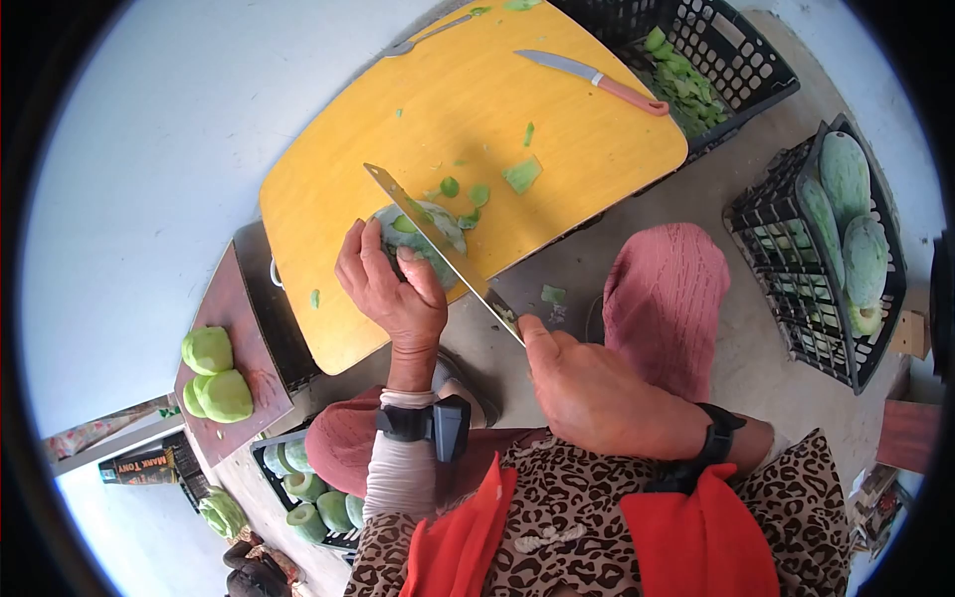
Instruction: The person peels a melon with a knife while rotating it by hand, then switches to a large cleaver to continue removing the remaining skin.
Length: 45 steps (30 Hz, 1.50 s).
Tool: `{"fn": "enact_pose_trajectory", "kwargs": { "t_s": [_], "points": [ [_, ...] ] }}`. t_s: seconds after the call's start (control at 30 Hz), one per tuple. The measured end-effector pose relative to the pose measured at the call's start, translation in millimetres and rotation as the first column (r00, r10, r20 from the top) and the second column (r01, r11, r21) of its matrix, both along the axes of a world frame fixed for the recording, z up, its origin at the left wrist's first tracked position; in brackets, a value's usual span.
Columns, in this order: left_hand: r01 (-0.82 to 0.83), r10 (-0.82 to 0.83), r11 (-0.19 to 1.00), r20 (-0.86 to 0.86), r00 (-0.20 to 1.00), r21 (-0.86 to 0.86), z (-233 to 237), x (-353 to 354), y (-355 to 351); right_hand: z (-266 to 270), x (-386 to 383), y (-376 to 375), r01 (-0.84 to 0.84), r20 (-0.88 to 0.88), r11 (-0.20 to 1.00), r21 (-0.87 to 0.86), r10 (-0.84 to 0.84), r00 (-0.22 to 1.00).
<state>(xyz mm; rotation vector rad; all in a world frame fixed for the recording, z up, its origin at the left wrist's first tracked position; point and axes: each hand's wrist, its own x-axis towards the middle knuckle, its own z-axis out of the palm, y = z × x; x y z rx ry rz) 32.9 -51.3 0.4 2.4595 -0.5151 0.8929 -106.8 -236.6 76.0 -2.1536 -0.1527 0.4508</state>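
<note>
My left hand point(398, 298) is curved around the near side of a winter melon point(450, 225), gripping it at the front edge of the yellow tabletop point(348, 199). Its skin is dull green, with a bright green patch where the peel is off. My right hand point(597, 393) is closed round the handle of a long-bladed cleaver point(426, 231). The blade lies slantwise over the melon, its far end past my left fingers. Beside the melon are small green peel slices point(478, 195) and a larger square scrap point(522, 175).
An orange-handled knife point(627, 94) and a metal peeler-like tool point(428, 35) lie on the tabletop. Green peelings point(686, 85) fill a black crate behind it. Whole melons point(863, 259) stand in the right crate. Peeled pieces point(224, 396) sit on a brown board; cut melons point(308, 522) are below.
</note>
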Motion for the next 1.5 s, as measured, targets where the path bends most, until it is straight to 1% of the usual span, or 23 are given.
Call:
{"fn": "enact_pose_trajectory", "kwargs": {
  "t_s": [0.03, 0.13, 0.23, 0.33, 0.43, 0.53, 0.63, 0.73, 0.83, 0.93, 1.03, 1.13, 1.2, 1.33, 1.43, 1.5],
  "points": [
    [0.004, -0.004, 1.000, -0.001, 1.000, 0.007, 1, 1, 0, 0, 2, 0, -0.008, -0.006, 1.000, 0.015, 0.008, 1.000],
    [0.002, -0.002, 1.000, -0.011, 1.000, 0.023, 3, -1, 0, -8, 13, 7, 0.031, 0.052, 0.999, 0.043, -0.033, 0.998],
    [-0.002, 0.002, 1.000, -0.003, 1.000, 0.020, 3, 0, 1, -23, 31, 16, 0.036, 0.097, 0.999, -0.024, -0.033, 0.995],
    [0.003, -0.004, 1.000, 0.011, 1.000, 0.017, 4, 2, -1, -28, 36, 12, 0.023, 0.013, 1.000, 0.003, -0.023, 1.000],
    [-0.011, 0.011, 0.999, 0.001, 1.000, 0.031, 4, -2, -3, -36, 20, 9, 0.079, 0.001, 0.997, 0.015, -0.079, 0.997],
    [-0.008, 0.009, 1.000, -0.003, 1.000, 0.028, 5, -1, -2, -31, 19, 8, 0.106, -0.090, 0.991, 0.080, -0.099, 0.991],
    [-0.005, 0.005, 1.000, -0.002, 1.000, 0.018, 4, -2, -2, -16, 21, 8, 0.096, -0.048, 0.987, 0.126, -0.090, 0.995],
    [0.008, -0.008, 1.000, 0.009, 1.000, 0.010, 2, 0, 0, -8, 24, 6, 0.038, -0.080, 0.996, 0.078, -0.031, 0.996],
    [0.011, -0.011, 1.000, 0.006, 1.000, 0.010, 2, 1, 2, -12, 20, -2, 0.017, -0.077, 0.986, 0.166, -0.004, 0.997],
    [0.010, -0.011, 1.000, 0.007, 1.000, 0.008, 1, 1, 0, 0, 19, -6, 0.012, -0.090, 0.987, 0.161, 0.003, 0.996],
    [0.011, -0.011, 1.000, -0.004, 1.000, 0.010, 4, -1, 1, -10, 33, 3, 0.004, -0.064, 0.996, 0.087, 0.002, 0.998],
    [0.005, -0.005, 1.000, -0.003, 1.000, 0.018, 5, -1, 0, -20, 49, 10, 0.007, 0.064, 0.997, 0.082, -0.013, 0.998],
    [0.003, -0.002, 1.000, -0.002, 1.000, 0.016, 5, -2, -1, -24, 49, 11, 0.007, 0.081, 0.996, 0.090, -0.014, 0.997],
    [0.014, -0.015, 1.000, 0.010, 1.000, 0.018, 4, 1, 0, -20, 36, 5, 0.021, 0.034, 0.994, 0.112, -0.025, 0.999],
    [0.010, -0.009, 0.999, -0.004, 1.000, 0.033, 4, -2, 0, -29, 40, 9, 0.045, 0.008, 0.985, 0.164, -0.047, 0.999],
    [0.012, -0.012, 0.999, -0.003, 1.000, 0.039, 5, 0, 0, -33, 51, 14, 0.032, 0.035, 0.992, 0.118, -0.037, 0.999]
  ]
}}
